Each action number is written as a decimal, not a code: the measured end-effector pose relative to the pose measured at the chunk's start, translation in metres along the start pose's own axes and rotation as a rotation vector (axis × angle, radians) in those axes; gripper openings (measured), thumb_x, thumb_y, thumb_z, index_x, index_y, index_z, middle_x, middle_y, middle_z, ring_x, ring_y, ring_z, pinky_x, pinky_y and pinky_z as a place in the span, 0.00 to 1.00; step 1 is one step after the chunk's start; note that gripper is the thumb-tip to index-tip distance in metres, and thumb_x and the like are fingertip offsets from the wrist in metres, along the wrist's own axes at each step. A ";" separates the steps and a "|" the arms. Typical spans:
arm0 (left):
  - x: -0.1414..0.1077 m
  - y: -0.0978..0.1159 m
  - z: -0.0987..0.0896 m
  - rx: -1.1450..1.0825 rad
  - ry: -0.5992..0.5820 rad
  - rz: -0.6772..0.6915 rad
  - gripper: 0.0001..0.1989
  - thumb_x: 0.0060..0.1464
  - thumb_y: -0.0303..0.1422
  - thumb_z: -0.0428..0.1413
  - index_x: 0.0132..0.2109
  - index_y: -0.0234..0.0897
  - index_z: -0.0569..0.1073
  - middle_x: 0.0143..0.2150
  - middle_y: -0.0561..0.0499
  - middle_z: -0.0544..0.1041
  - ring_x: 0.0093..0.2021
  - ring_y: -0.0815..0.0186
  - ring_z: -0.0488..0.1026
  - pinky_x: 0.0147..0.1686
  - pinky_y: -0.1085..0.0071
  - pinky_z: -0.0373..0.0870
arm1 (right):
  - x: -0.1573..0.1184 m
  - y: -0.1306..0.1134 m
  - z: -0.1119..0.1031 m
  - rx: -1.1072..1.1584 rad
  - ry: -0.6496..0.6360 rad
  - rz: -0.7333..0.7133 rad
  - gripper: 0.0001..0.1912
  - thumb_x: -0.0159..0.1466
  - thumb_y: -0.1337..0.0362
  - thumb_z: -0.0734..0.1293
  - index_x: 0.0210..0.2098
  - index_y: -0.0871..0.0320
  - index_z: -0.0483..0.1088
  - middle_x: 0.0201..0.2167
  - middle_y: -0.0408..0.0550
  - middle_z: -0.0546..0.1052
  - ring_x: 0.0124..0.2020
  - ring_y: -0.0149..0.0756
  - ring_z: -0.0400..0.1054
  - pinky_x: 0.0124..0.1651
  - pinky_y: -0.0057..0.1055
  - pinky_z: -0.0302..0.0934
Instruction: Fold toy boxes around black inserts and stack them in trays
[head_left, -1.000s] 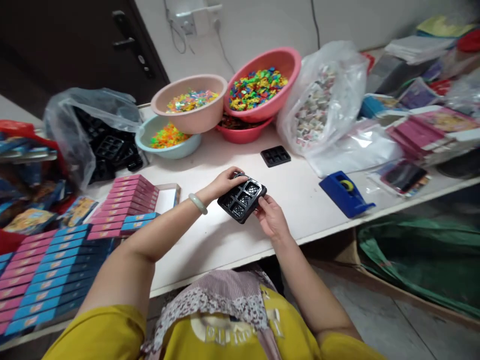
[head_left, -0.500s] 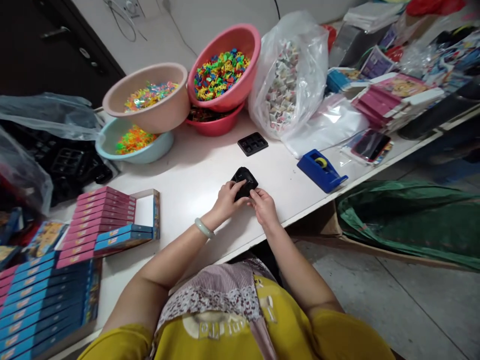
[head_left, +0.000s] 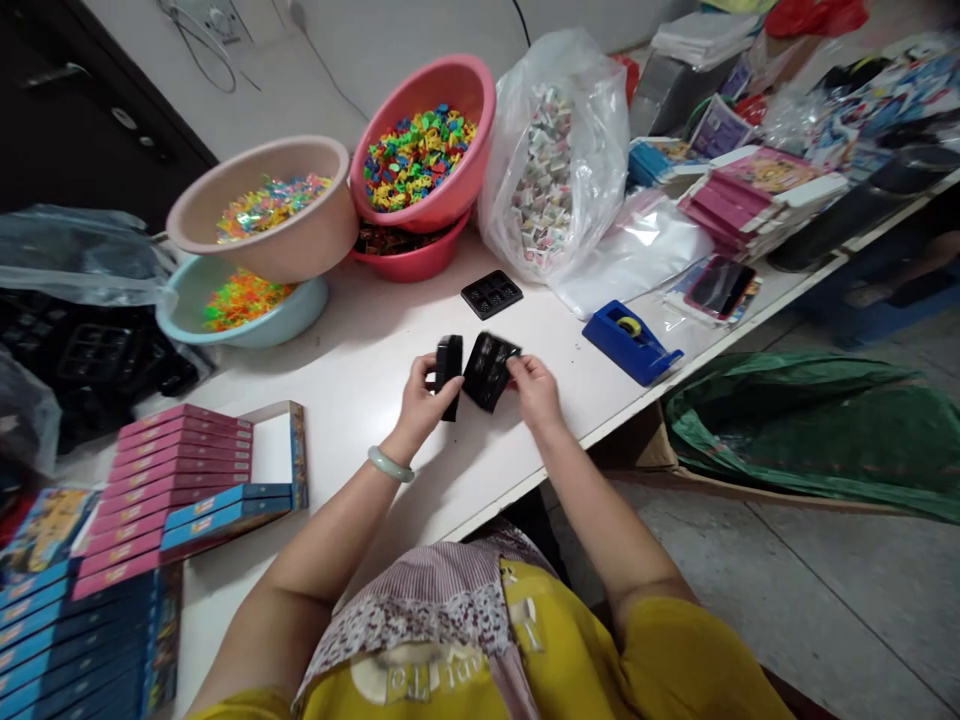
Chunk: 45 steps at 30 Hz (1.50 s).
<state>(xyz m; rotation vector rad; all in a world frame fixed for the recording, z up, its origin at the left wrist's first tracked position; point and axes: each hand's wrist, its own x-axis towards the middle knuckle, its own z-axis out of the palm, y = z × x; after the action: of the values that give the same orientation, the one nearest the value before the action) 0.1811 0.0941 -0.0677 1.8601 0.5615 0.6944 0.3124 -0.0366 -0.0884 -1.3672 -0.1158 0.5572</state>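
My left hand [head_left: 421, 400] grips a black plastic piece [head_left: 449, 376], held upright on edge; it may be several stacked trays. To its right, my right hand [head_left: 535, 388] pinches a black plastic tray [head_left: 489, 370] by its right edge, and the tray is slightly blurred. A narrow gap separates the two black pieces above the white table [head_left: 360, 400]. Behind them another black tray [head_left: 492, 294] with small compartments lies flat on the table.
Basins of colourful pieces [head_left: 262, 235] [head_left: 424, 140] stand at the back left, beside a clear bag [head_left: 555, 160]. A blue tape dispenser [head_left: 632, 342] sits right. Pink and blue boxes [head_left: 180, 480] lie left. A green-lined carton [head_left: 810, 430] stands below the table's right edge.
The black plastic held between both hands has come apart into two pieces. My left hand has moved left with one, my right hand holds the other. The view has shifted slightly.
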 end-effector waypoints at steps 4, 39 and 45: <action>0.000 0.001 -0.011 -0.077 -0.050 -0.045 0.22 0.48 0.40 0.64 0.49 0.42 0.68 0.44 0.50 0.73 0.43 0.64 0.73 0.37 0.70 0.73 | 0.038 -0.023 -0.044 -0.175 0.067 0.019 0.17 0.53 0.51 0.71 0.27 0.54 0.61 0.24 0.39 0.68 0.25 0.30 0.64 0.30 0.29 0.62; -0.043 0.024 0.027 -0.040 -0.279 0.087 0.22 0.48 0.43 0.65 0.47 0.41 0.71 0.51 0.45 0.71 0.50 0.60 0.71 0.40 0.68 0.74 | -0.081 -0.024 -0.009 -0.041 -0.127 -0.052 0.15 0.50 0.53 0.74 0.23 0.55 0.67 0.20 0.37 0.68 0.20 0.26 0.59 0.25 0.26 0.57; -0.032 0.017 0.009 -0.248 -0.182 -0.212 0.22 0.46 0.42 0.66 0.46 0.40 0.71 0.42 0.51 0.75 0.41 0.64 0.73 0.41 0.68 0.73 | -0.075 -0.028 -0.089 0.194 0.147 0.105 0.24 0.43 0.46 0.78 0.28 0.56 0.70 0.22 0.39 0.74 0.20 0.27 0.64 0.21 0.25 0.60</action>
<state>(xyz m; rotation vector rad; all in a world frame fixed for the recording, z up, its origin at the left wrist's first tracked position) 0.1654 0.0609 -0.0618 1.5853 0.5201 0.4279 0.2910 -0.1520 -0.0638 -1.2244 0.1272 0.5389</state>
